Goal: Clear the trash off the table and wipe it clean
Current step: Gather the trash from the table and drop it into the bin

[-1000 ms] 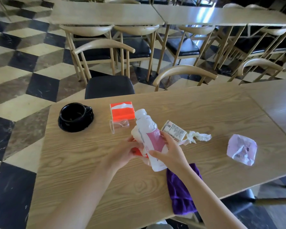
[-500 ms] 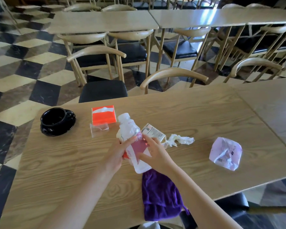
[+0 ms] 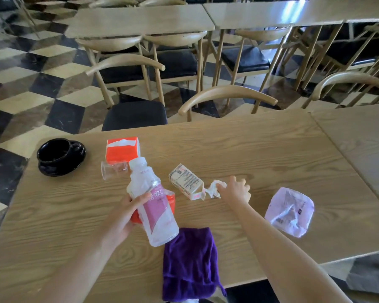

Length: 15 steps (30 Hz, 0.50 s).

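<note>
My left hand [image 3: 127,213] grips a clear plastic bottle with a pink label [image 3: 153,200], tilted above the wooden table [image 3: 271,154], together with a crushed red piece of trash [image 3: 171,202] under it. My right hand [image 3: 235,190] lies further right on the table, its fingers curled over a crumpled white tissue [image 3: 214,190]. A small beige drink carton [image 3: 185,181] lies on its side touching the tissue. A crumpled lilac plastic bag [image 3: 289,212] sits to the right. A purple cloth [image 3: 189,263] lies at the near edge.
A black cup on a saucer [image 3: 59,155] stands at the table's left end. Beside it are an orange napkin pack [image 3: 123,150] and a clear glass on its side [image 3: 113,170]. Wooden chairs [image 3: 225,95] are tucked in at the far side, and a second table [image 3: 363,136] adjoins on the right.
My right hand let go of the bottle and moved right onto the tissue. The left hand now holds the bottle alone. The view shifted slightly.
</note>
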Motion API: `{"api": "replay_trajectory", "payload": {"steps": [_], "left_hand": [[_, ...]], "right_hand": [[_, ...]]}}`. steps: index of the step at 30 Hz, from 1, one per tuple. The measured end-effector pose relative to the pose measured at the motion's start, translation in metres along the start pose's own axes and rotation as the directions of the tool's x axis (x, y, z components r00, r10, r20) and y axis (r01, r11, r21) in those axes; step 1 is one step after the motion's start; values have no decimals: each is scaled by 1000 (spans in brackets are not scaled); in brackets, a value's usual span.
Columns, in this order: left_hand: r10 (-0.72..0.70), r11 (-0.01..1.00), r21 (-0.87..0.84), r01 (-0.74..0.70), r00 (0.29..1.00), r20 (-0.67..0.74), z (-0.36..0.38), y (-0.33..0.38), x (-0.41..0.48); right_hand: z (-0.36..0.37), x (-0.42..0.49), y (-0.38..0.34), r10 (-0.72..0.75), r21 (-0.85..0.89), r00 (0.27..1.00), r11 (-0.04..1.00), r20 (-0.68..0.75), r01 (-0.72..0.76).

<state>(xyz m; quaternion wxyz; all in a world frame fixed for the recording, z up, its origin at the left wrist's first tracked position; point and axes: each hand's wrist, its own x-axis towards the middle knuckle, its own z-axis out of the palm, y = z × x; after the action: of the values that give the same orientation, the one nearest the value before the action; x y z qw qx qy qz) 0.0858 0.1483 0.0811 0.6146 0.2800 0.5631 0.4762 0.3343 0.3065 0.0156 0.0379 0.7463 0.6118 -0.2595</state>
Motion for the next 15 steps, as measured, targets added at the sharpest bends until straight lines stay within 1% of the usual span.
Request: {"api": "replay_trajectory", "payload": {"steps": [3,5,8,10,12,13,15], "left_hand": [[-41,999,-12,41,998,-49,-4,-3,-4],[-41,999,0,42,998,-50,-5,-3,-5],[-55,998,7,55,997,-44,-2,-3,-2],[-68,998,11,68,997,-33,4,-1,0],[-59,998,15,59,998,-15,12,2,4],[-39,999,8,39,999,-3,16,4,6],[-41,999,-24,40,999,-33,28,7,12]], "right_hand": [[13,8,-6,10,-66,1000,998,-25,-11],[19,11,-8,14,-100,999,995,-49,-19],[22,16,-7,-35,-118,994,993,-108,22],[20,17,-2,-79,-60,990,996,-119,72],[15,17,7,-96,63,989,993,-111,103],[10,17,14,-87,137,990,985,-112,102],[-6,16,31,-48,279,989,957,-139,86]]}}
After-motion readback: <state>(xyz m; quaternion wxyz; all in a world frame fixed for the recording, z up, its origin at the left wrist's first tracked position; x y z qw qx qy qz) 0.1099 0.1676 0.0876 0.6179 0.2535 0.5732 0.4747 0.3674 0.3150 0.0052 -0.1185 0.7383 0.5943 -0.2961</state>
